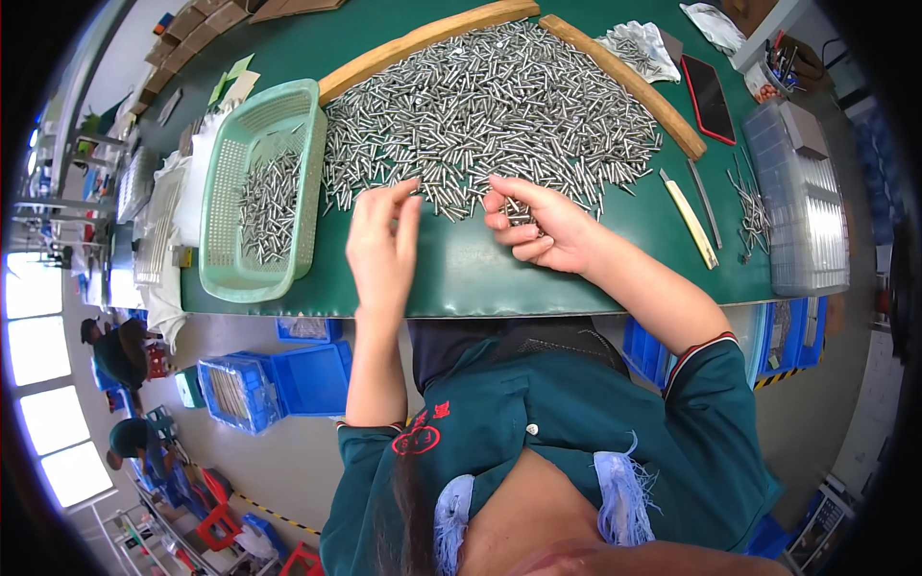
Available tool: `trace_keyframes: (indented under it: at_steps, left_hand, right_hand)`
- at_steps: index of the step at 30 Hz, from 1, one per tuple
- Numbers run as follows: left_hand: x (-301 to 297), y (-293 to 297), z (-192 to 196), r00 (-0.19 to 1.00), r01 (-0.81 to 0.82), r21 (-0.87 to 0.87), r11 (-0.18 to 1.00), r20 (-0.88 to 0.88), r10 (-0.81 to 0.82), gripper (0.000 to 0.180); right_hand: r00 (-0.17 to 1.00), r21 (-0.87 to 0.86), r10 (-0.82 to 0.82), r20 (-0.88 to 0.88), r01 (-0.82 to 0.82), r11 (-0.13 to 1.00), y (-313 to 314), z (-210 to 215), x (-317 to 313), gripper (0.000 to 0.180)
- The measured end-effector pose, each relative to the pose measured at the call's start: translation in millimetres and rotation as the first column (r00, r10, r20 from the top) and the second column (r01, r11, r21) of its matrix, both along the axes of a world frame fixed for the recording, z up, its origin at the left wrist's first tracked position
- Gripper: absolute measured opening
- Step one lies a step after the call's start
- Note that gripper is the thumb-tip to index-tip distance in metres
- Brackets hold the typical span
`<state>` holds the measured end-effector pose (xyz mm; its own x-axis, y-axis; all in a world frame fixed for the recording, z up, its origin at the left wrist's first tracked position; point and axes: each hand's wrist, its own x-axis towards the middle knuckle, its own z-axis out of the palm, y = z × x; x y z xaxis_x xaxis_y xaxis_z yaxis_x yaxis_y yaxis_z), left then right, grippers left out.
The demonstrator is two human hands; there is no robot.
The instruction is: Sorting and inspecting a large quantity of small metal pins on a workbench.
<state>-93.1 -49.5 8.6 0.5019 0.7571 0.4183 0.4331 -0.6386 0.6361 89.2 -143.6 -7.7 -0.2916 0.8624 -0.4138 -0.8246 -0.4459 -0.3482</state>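
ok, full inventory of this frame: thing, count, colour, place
metal pins: one big heap, silver, middle of the table
table: one, dark green top
wooden strips: two, tan, along the heap's far edge
basket: one, pale green, left of the heap, with some pins inside
phone: one, dark with red rim, right of the strips
clear plastic box: one, right edge of the table
loose pins: small bunch, silver, beside that box
knife-like tool: one, cream handle, right of the heap
blue bins: several, on the floor under the table
left hand: fingertips at the heap's near edge
right hand: curled over a few pins at the heap's near edge
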Motion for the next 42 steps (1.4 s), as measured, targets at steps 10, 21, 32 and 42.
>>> trace_keyframes:
  at_steps: [10, 21, 32, 42]
  left_hand:
    - [-14.9, 24.8, -22.5, 0.93, -0.032, -0.061, 0.998, -0.368, 0.008, 0.013]
    - [-13.3, 3.1, -4.6, 0.894, 0.248, -0.191, 0.95, -0.334, -0.3, 0.013]
    - [-17.7, -8.8, -13.8, 0.993, 0.11, -0.108, 0.988, -0.035, -0.114, 0.014]
    - [-16.9, -7.9, -21.5, 0.93, 0.204, 0.138, 0.969, -0.336, -0.148, 0.011]
  right_hand:
    - [0.981, -0.004, -0.049, 0.19, 0.051, 0.999, 2.1, 12.2, -7.6, 0.028]
    - [0.9, 0.06, -0.048, 0.433, 0.024, 0.998, 0.7, 12.4, -13.8, 0.044]
    - [0.883, 0.047, -0.012, 0.469, -0.012, 0.999, 0.1, 12.2, -13.7, 0.045]
    - [0.885, 0.042, -0.005, 0.465, -0.016, 0.999, 1.3, 10.0, -14.5, 0.042]
